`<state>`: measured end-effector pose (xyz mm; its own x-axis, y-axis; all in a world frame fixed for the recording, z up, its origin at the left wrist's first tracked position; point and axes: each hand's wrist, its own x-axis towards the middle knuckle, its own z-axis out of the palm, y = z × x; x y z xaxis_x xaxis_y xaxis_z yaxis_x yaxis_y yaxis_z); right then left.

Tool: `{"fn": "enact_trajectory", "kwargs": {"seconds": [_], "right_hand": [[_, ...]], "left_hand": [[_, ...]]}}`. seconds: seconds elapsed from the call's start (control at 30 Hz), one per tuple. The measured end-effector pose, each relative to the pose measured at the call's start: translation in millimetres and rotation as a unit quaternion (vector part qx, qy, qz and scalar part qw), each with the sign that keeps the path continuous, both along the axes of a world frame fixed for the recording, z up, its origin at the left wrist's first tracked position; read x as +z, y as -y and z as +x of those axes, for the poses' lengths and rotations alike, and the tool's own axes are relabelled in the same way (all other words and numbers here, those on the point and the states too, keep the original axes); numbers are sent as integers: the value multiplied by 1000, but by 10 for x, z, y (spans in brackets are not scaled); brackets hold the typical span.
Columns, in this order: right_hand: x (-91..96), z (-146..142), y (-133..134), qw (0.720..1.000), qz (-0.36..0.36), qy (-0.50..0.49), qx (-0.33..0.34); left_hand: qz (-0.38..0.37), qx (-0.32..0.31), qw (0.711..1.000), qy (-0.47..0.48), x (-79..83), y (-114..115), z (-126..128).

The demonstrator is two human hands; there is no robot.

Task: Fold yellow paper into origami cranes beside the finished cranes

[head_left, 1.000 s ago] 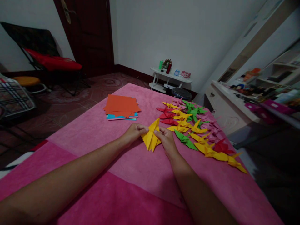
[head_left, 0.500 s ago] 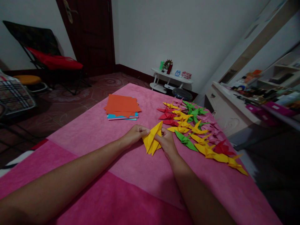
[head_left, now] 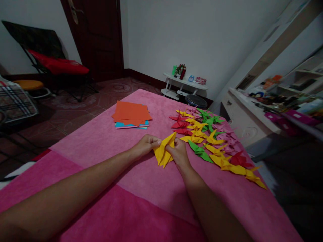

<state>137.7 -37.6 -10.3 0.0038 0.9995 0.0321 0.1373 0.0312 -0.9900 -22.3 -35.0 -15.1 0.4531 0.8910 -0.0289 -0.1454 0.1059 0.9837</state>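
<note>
Between my two hands is a piece of folded yellow origami paper point(head_left: 163, 156), held just above the pink cloth. It has a raised pointed flap at the top and two points hanging toward me. My left hand point(head_left: 148, 144) pinches its left edge between thumb and fingers. On the other side, my right hand point(head_left: 179, 151) grips the right edge, its thumb pressed on the paper's front and its fingers partly hidden behind. Close by on the right lies a green paper crane point(head_left: 200, 152), near several yellow cranes point(head_left: 222, 160).
A stack of square paper point(head_left: 132, 112), orange on top, lies beyond my left hand. Red cranes point(head_left: 180, 124) and pink cranes point(head_left: 230, 141) spread along the right side of the cloth-covered surface point(head_left: 101, 148). A cluttered dresser point(head_left: 249, 117) stands past the right edge.
The yellow paper's upper flap has tilted slightly to the right, and my right thumb has shifted a little on it. Both hands keep their hold.
</note>
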Motion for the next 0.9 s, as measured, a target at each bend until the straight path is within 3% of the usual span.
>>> {"fn": "enact_trajectory", "kwargs": {"seconds": [0.47, 0.9], "right_hand": [[-65, -12, -6, 997, 21, 74, -8], [-142, -21, 5, 994, 45, 97, -14]], "left_hand": [[5, -32, 999, -5, 16, 40, -14], [33, -19, 999, -25, -33, 55, -10]]}}
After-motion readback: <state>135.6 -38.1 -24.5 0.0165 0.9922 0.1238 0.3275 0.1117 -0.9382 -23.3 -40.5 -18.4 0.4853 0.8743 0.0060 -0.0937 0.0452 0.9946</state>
